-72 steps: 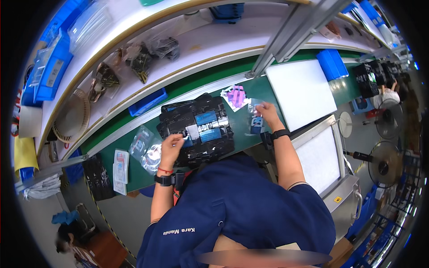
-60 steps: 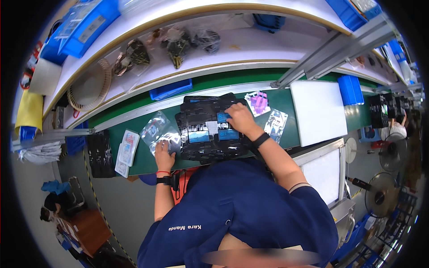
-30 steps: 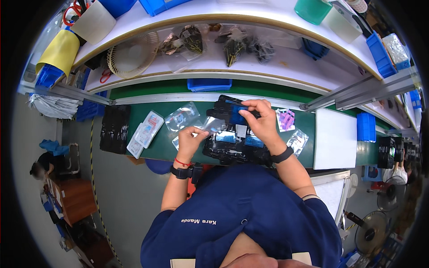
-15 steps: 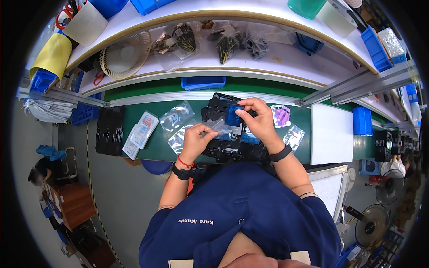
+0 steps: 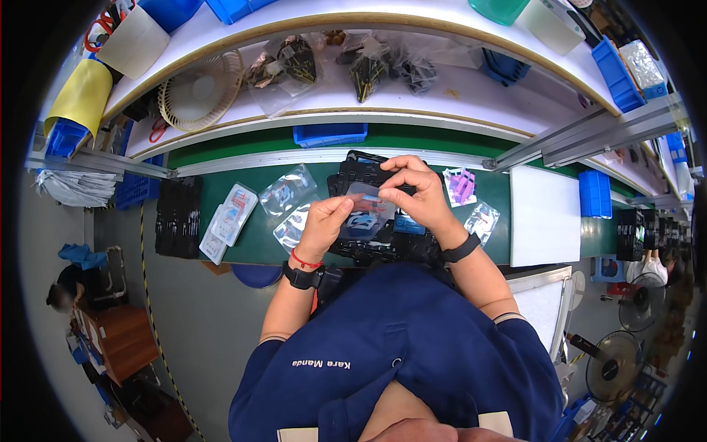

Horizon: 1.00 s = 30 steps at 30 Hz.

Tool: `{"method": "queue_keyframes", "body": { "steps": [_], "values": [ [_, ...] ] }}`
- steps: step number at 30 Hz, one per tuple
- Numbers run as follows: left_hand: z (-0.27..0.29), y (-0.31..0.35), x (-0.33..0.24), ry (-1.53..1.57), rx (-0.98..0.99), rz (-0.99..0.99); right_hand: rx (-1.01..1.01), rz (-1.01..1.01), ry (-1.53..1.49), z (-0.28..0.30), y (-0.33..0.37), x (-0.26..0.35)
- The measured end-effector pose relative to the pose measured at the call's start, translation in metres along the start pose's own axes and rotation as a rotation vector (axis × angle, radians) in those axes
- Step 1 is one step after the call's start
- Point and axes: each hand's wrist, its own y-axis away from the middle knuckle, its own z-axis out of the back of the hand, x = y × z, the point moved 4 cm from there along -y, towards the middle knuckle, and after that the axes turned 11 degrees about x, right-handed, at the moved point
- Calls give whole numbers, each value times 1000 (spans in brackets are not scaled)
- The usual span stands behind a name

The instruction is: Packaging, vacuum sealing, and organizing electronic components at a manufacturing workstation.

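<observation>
Over the green bench [image 5: 243, 247] the person holds a small clear plastic bag [image 5: 366, 214] up between both hands, just above a black tray [image 5: 368, 243] that sits at the bench's near edge. The left hand [image 5: 328, 221] grips the bag's lower left side with fingers curled under it; the right hand [image 5: 412, 188] pinches its top edge between thumb and fingertips. Something dark with a blue patch shows through the bag, too small to make out. The tray is mostly covered by the hands and bag, so its contents cannot be read. To the left lie more clear bags [image 5: 287, 195] and a white blister pack [image 5: 234, 214], flat on the bench; a bag with purple pieces [image 5: 462, 186] lies just to the right. On the shelf behind, clear bags of dark parts [image 5: 368, 66] and a round white fan guard [image 5: 200, 90] rest, with a blue bin [image 5: 330, 135] tucked below. The bins at the upper rim are cut off.
</observation>
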Motion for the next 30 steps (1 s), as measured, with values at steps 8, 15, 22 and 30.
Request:
{"method": "queue_keyframes", "body": {
  "steps": [8,15,22,30],
  "values": [
    [-4,-4,-9,61,103,-82,110,-252,-256,-3,-2,9],
    [4,5,-13,-498,-19,-40,-26,-280,-290,12,0,9],
    [-11,0,-47,-745,-10,-262,-44,-145,-161,31,13,-2],
    [-5,-17,-8,-215,-28,7,-91,-243,-270,35,12,5]
  ]
}}
